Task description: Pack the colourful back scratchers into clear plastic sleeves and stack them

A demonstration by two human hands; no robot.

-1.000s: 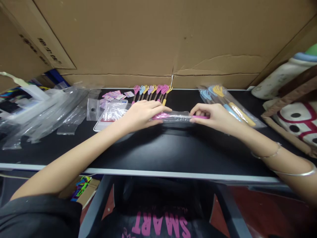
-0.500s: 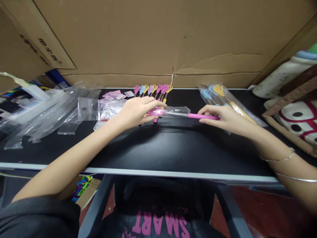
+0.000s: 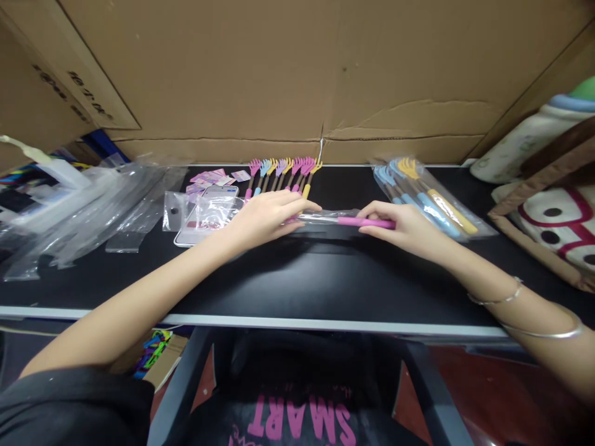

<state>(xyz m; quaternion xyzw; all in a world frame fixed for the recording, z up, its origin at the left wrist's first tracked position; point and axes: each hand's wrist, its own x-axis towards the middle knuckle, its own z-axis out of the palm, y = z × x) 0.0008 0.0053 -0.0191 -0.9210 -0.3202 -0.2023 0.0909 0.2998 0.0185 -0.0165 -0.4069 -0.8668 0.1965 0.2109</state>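
Note:
A back scratcher with a pink handle lies level above the black table, its metal shaft inside a clear plastic bag. My left hand is closed on the bag around the scratcher's far end, which the fingers hide. With thumb and fingers, my right hand pinches the pink handle near its end. Behind my left hand, a row of loose back scratchers in pink, blue, yellow and purple lies on the table. To the right of my right hand are several bagged back scratchers.
A phone lies partly under the bag, with small printed cards behind it. Empty clear bags are heaped at the left. A cardboard wall closes the back. A bottle and a fabric bag stand at the right.
My right hand has moved left, pushing the pink handle deeper into the clear bag. My left hand has stayed nearly in place on the bag.

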